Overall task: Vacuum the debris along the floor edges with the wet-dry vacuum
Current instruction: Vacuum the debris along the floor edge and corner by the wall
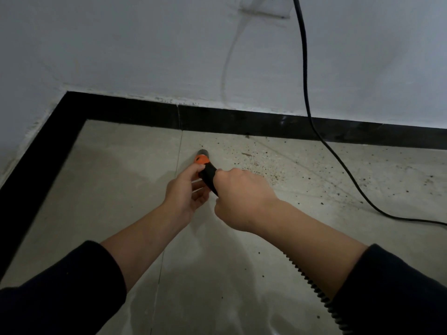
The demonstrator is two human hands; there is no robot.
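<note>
A black power cord [312, 122] drops down the wall at upper centre and trails across the tiled floor [116, 170] to the right edge. It crosses the black baseboard [242, 120] and lies beyond the scattered debris [256, 163]. At centre frame, the vacuum nozzle [204, 163] points at the floor just left of the debris. The left hand [187, 193] pinches the nozzle near its orange collar. The right hand [239, 197] clenches its black grip. The ribbed hose [312, 284] runs under the right forearm.

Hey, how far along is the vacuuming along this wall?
Done: the floor toward the left corner looks free of grit. In hand: left hand and right hand both grip the nozzle, tip near the floor. Left: debris scattered to its right, along the baseboard and past the cord.
</note>
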